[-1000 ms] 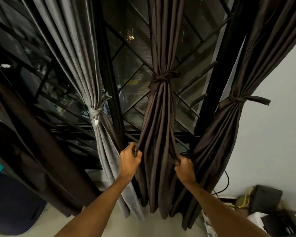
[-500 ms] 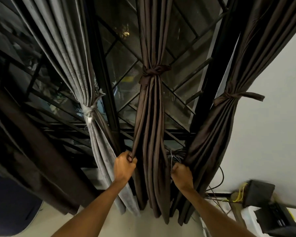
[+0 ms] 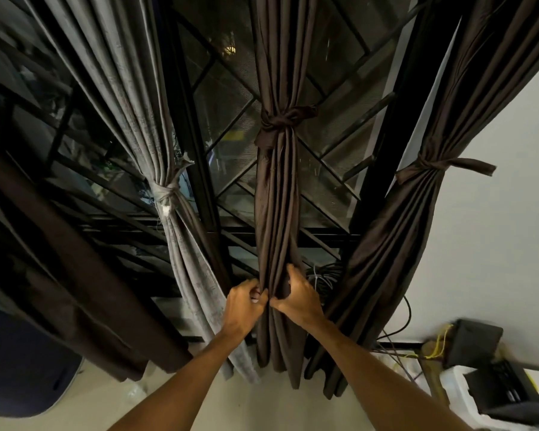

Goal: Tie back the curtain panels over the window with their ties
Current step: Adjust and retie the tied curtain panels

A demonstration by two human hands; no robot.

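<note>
While both hands meet low on the middle panel (image 3: 277,197), its brown folds are bunched between them into one narrow rope. The left hand (image 3: 245,301) grips the bunch's left edge, its fingers curled in and pinching cloth. The right hand (image 3: 296,297) grasps the right side of the same bunch, its fingers wrapped round the folds. The two hands sit just beside each other; whether they touch I cannot tell.

Well above the hands, the middle tie (image 3: 285,121) is knotted round this panel, with one end sticking out to the right. Behind the panel is the window (image 3: 231,98) with its diagonal bars.

Left of the middle panel, past a black post (image 3: 187,135), hangs the grey panel (image 3: 131,104). It is cinched by a grey tie (image 3: 165,192) that sits lower than the middle tie. Farther left hangs a dark panel (image 3: 59,259).

Right of the middle panel, the right panel (image 3: 402,228) is bound by the right tie (image 3: 442,163), whose loose end points out over the wall (image 3: 479,244). Cables (image 3: 324,275) show between these two panels, just beside the right hand. Lower right, a black box (image 3: 476,340) sits against the wall.
</note>
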